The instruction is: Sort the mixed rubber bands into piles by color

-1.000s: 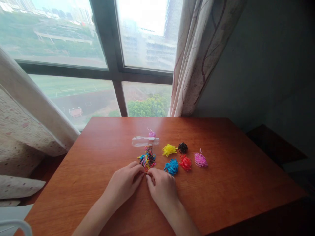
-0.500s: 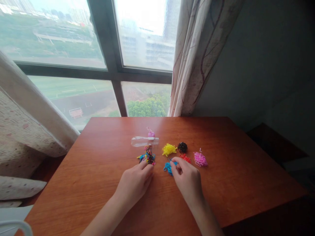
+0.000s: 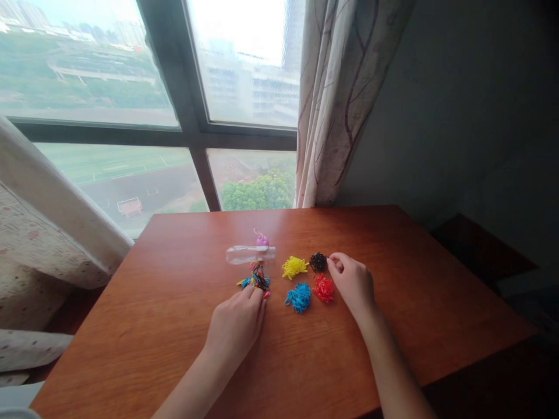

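My left hand (image 3: 238, 317) rests at the near edge of a mixed-colour pile of small rubber bands (image 3: 257, 278), fingers closed together on its bands. My right hand (image 3: 353, 282) is pinched at the right edge of the black rubber band pile (image 3: 317, 262), with what looks like a black band at its fingertips. Just below lies a red pile (image 3: 323, 288). Between the hands sits a blue pile (image 3: 299, 298), with a yellow pile (image 3: 294, 267) behind it. The pink pile is hidden behind my right hand.
A clear plastic bag or tube (image 3: 244, 254) lies behind the mixed pile, with a purple-pink ball-like trinket (image 3: 262, 240) beside it. All stand on a brown wooden table (image 3: 144, 314) against a window, with curtains (image 3: 327, 105) on both sides.
My right hand has moved from the blue pile up and right to the black pile, uncovering the blue and red piles and covering the pink one. My left hand stays by the mixed pile.
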Demonstrator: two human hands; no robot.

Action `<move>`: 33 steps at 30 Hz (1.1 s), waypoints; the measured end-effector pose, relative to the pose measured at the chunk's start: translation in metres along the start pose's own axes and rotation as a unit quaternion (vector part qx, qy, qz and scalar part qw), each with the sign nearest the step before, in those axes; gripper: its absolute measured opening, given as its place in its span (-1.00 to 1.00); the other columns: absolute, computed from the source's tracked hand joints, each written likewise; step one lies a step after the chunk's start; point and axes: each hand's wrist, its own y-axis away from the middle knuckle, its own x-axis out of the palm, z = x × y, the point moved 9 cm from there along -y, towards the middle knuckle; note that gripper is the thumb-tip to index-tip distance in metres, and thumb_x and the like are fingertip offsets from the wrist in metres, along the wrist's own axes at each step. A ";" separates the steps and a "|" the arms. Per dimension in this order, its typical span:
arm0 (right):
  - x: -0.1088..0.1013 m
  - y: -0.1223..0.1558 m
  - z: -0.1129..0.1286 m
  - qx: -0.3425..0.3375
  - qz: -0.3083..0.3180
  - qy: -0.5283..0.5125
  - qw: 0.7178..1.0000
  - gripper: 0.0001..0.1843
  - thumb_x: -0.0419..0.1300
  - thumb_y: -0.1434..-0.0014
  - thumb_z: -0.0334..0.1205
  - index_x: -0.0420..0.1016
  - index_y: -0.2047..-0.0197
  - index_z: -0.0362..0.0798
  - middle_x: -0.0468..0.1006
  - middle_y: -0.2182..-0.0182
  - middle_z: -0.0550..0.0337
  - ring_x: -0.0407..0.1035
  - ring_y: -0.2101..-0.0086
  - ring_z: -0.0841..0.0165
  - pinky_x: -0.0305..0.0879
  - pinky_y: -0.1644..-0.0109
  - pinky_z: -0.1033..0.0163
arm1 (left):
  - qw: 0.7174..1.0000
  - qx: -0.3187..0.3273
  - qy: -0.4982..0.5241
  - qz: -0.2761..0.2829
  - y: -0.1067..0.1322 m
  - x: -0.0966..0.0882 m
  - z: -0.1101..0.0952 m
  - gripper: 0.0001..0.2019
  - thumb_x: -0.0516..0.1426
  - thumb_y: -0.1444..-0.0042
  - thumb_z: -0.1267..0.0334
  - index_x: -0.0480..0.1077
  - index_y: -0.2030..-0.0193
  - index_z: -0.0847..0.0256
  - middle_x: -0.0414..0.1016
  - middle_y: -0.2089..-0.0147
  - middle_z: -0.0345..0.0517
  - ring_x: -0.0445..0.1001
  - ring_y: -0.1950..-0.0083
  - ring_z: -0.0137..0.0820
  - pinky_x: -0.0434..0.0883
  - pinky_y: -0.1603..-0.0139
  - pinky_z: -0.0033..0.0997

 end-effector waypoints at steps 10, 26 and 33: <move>0.019 -0.008 -0.003 0.027 0.050 0.016 0.998 -0.86 0.18 -0.23 -0.20 0.58 0.26 0.03 0.57 0.48 0.24 0.40 0.45 0.35 0.00 0.42 0.30 | 1.000 0.012 0.004 -0.018 0.003 -0.001 0.001 -0.74 -0.08 -0.38 0.23 0.39 0.23 0.13 0.58 0.16 -0.12 0.57 0.18 -0.27 0.31 0.35 -0.42; 0.014 -0.008 -0.008 0.036 0.063 -0.006 0.997 -0.75 0.13 -0.25 -0.18 0.61 0.11 0.03 0.60 0.44 0.22 0.45 0.38 0.30 0.14 0.33 0.30 | 0.998 0.016 0.056 -0.002 0.006 0.000 0.004 -0.79 -0.07 -0.36 0.24 0.37 0.20 0.10 0.56 0.12 -0.17 0.57 0.18 -0.29 0.33 0.31 -0.40; -0.006 0.004 -0.009 0.036 0.020 -0.045 0.998 -0.69 0.07 -0.26 -0.12 0.60 0.12 -0.02 0.60 0.44 0.18 0.47 0.38 0.28 0.22 0.25 0.27 | 0.994 0.042 0.104 0.014 -0.005 -0.006 -0.011 -0.83 -0.04 -0.32 0.26 0.36 0.21 0.10 0.55 0.19 -0.21 0.55 0.23 -0.35 0.31 0.31 -0.42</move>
